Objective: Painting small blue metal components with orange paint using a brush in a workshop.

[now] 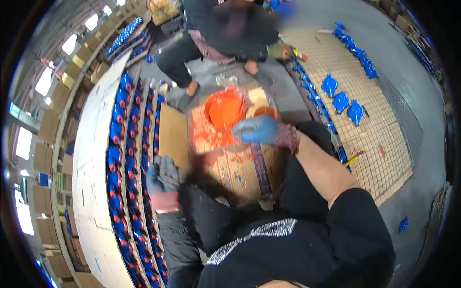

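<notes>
My right hand (pixel 261 130), in a blue glove with a reddish cuff, hovers over the near right edge of an orange-red paint tub (pixel 224 110). Its fingers are pressed together, pointing left; anything between them is hidden. Beside it, a smaller brownish pot (pixel 266 112) is partly covered by the glove. My left hand (pixel 163 183), gloved in grey and blue with a pink cuff, is down beside the rows of glossy blue parts with orange-red rims (pixel 115 156). Its fingers look curled, and what they may hold cannot be made out.
Paint-splattered cardboard (pixel 230 165) lies before me, with an upright cardboard flap (pixel 174 134) on its left. At right, a wire-mesh panel (pixel 355 96) bears blue parts (pixel 341 102) and a yellow-handled tool (pixel 354 159). Across from me sits another person (pixel 211 48), one hand at the mesh.
</notes>
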A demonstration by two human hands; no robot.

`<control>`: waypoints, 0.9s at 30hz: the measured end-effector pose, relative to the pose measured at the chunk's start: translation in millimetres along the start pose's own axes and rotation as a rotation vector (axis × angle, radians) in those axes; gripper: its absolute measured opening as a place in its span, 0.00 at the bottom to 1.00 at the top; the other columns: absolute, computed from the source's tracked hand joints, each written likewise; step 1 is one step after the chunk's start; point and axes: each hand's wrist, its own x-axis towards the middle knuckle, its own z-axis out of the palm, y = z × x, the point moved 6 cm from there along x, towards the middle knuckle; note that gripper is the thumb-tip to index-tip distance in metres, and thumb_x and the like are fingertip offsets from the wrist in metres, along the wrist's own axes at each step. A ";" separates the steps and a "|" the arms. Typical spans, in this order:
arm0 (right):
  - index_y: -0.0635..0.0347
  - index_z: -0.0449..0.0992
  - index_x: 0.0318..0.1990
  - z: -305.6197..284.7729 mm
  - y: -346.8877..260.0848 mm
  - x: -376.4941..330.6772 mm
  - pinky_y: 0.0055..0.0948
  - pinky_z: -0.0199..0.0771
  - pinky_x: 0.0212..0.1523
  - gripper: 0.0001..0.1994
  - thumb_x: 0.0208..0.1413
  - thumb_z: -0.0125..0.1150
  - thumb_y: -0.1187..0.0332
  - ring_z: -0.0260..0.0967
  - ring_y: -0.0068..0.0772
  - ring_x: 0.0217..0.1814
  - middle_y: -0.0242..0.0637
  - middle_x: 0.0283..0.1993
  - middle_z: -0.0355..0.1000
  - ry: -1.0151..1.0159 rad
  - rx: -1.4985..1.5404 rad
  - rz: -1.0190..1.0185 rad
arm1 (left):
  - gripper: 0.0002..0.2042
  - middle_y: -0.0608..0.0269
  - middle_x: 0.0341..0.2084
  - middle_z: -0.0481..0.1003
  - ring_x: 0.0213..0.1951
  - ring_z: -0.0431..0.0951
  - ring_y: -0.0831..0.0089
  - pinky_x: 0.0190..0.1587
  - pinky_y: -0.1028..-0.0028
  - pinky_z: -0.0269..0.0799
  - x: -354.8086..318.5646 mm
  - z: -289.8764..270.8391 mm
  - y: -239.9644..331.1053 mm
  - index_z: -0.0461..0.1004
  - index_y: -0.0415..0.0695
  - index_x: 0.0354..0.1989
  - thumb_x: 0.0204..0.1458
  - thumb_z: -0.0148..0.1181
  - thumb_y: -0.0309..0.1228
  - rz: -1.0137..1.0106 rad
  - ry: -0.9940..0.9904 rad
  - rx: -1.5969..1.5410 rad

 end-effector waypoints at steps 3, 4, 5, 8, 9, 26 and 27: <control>0.63 0.74 0.55 -0.3 11.5 -4.6 0.33 0.71 0.58 0.16 0.62 0.56 0.68 0.72 0.36 0.57 0.42 0.56 0.74 -0.007 0.069 0.244 | 0.16 0.48 0.48 0.77 0.51 0.78 0.52 0.51 0.55 0.78 13.3 1.2 -18.7 0.73 0.38 0.51 0.64 0.51 0.37 -0.075 -0.007 0.002; 0.62 0.74 0.55 -0.8 11.3 -5.1 0.33 0.71 0.58 0.16 0.62 0.55 0.68 0.72 0.36 0.56 0.43 0.56 0.74 -0.012 0.049 0.260 | 0.15 0.47 0.50 0.76 0.53 0.77 0.53 0.52 0.55 0.77 15.9 3.0 -23.2 0.73 0.37 0.51 0.63 0.51 0.35 -0.090 -0.036 -0.010; 0.62 0.74 0.55 -0.2 11.6 -5.8 0.33 0.71 0.58 0.16 0.63 0.55 0.67 0.73 0.37 0.56 0.44 0.56 0.74 -0.027 -0.015 0.283 | 0.15 0.47 0.51 0.76 0.54 0.76 0.54 0.54 0.56 0.76 18.5 2.5 -26.9 0.73 0.36 0.51 0.63 0.52 0.34 -0.097 -0.025 -0.015; 0.60 0.77 0.50 -1.4 13.2 -10.3 0.34 0.73 0.54 0.14 0.62 0.54 0.64 0.74 0.43 0.52 0.44 0.53 0.75 -0.019 -0.168 0.332 | 0.15 0.48 0.50 0.76 0.52 0.76 0.53 0.52 0.55 0.76 23.1 -5.7 -32.4 0.74 0.38 0.50 0.64 0.50 0.36 -0.063 0.103 -0.004; 0.60 0.77 0.47 -0.9 14.2 -11.9 0.34 0.74 0.51 0.13 0.61 0.54 0.62 0.74 0.45 0.50 0.43 0.51 0.75 -0.015 -0.207 0.341 | 0.14 0.48 0.50 0.76 0.52 0.76 0.53 0.53 0.55 0.76 23.4 -3.5 -36.4 0.74 0.38 0.49 0.64 0.50 0.36 -0.094 0.047 -0.004; 0.58 0.79 0.45 24.1 11.5 -7.2 0.42 0.73 0.46 0.14 0.55 0.57 0.62 0.74 0.50 0.44 0.47 0.40 0.77 -0.143 -0.332 0.244 | 0.14 0.42 0.51 0.74 0.53 0.75 0.46 0.55 0.53 0.76 10.0 -36.8 -22.3 0.72 0.36 0.49 0.62 0.53 0.34 -0.005 0.233 -0.068; 0.57 0.79 0.46 24.7 11.4 -6.8 0.43 0.73 0.47 0.15 0.55 0.57 0.61 0.74 0.51 0.44 0.48 0.41 0.77 -0.162 -0.338 0.257 | 0.14 0.43 0.51 0.74 0.53 0.75 0.47 0.55 0.54 0.76 11.6 -37.7 -22.3 0.72 0.36 0.49 0.62 0.53 0.34 -0.002 0.239 -0.048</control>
